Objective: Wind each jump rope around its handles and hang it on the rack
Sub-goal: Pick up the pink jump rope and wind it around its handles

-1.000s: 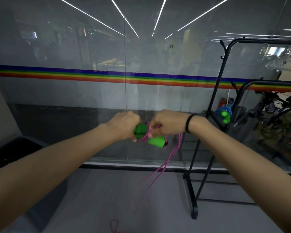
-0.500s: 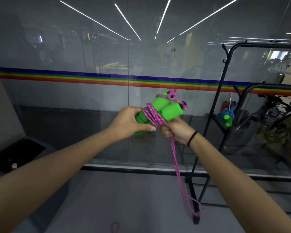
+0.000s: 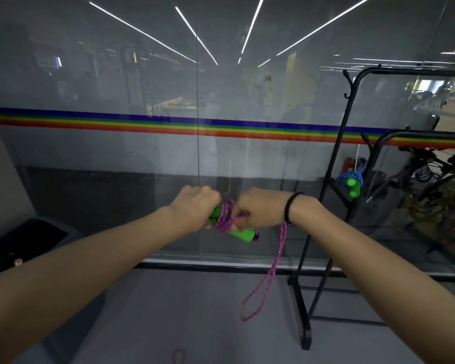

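Two hands (image 3: pixel 229 210), pink rope (image 3: pixel 269 271), green handles (image 3: pixel 243 234)

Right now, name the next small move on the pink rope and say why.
Probably one more turn: the right hand should carry the pink rope around the green handles that the left hand grips. A loose loop hangs toward the floor, so the rope looks unready for the rack.

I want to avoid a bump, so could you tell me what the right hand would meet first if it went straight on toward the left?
The right hand would likely meet the left hand first; only the wound pink rope separates them.
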Demonstrator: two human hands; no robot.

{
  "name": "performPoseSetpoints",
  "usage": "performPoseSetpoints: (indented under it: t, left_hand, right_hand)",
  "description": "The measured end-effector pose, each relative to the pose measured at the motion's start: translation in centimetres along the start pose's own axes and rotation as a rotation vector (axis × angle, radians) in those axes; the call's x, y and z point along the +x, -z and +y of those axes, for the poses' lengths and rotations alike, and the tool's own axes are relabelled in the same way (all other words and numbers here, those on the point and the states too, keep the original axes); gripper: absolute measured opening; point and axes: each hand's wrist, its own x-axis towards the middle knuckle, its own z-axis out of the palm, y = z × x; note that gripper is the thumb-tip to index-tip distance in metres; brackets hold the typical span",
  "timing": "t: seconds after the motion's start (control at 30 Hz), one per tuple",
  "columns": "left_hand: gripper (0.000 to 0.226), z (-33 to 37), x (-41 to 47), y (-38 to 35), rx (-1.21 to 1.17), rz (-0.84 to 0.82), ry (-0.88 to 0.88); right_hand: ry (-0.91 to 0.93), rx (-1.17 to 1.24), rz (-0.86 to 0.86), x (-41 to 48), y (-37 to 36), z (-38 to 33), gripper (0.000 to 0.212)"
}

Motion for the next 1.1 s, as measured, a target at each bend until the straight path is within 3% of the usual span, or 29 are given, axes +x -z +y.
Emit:
performPoseSetpoints:
  t: [0.07,0.17,0.3,0.47,0.57,0.63,0.7,0.9,1.0,1.1]
  left_hand:
    - [0.036,0.3,-0.2,0.6,0.071,-0.032,-0.109]
    - [0.037,-0.2,-0.4,2.0,0.083,-0.054,-0.250]
    - [0.030,-1.1,-1.0,2.7,-0.056,-0.105,-0.385]
    - [0.024,-1.4,-2.0,1.9,-0.715,0.002,-0.408]
    - [0.027,-1.8,-1.8,0.9,-1.045,0.135,-0.242]
    - [0.025,-2.3,-1.4,0.3,-1.116,0.228,-0.061]
    - [0.020,-2.8,-1.0,-0.3,-0.999,0.262,0.046]
    - [0.045,-2.4,-0.4,-1.4,-0.446,0.111,0.113]
    - [0.055,-1.7,-0.2,-0.9,-0.179,0.064,0.110]
    - [0.049,-1.6,-0.3,-0.4,0.007,-0.012,0.017]
  right_hand:
    - [0.057,0.036,-0.012,0.2,1.0,0.4,0.025]
    - [0.103,0.277,0.009,0.2,1.8,1.1,0.019]
    - [0.082,0.582,0.181,0.9,1.4,2.9,0.017]
    - [0.002,1.043,0.306,0.6,-1.9,4.8,0.023]
    - [-0.043,1.363,0.422,1.1,-5.2,4.4,0.027]
    - [-0.104,1.297,0.387,1.2,-6.6,3.5,0.035]
    - [-0.159,1.202,0.358,0.7,-7.0,2.4,0.040]
    - [-0.163,0.282,0.310,-0.2,-4.3,-0.3,0.030]
    - [-0.145,0.028,0.238,-0.6,-2.5,-1.3,0.030]
    - [-0.115,-0.093,0.158,-1.0,-0.3,-1.5,0.035]
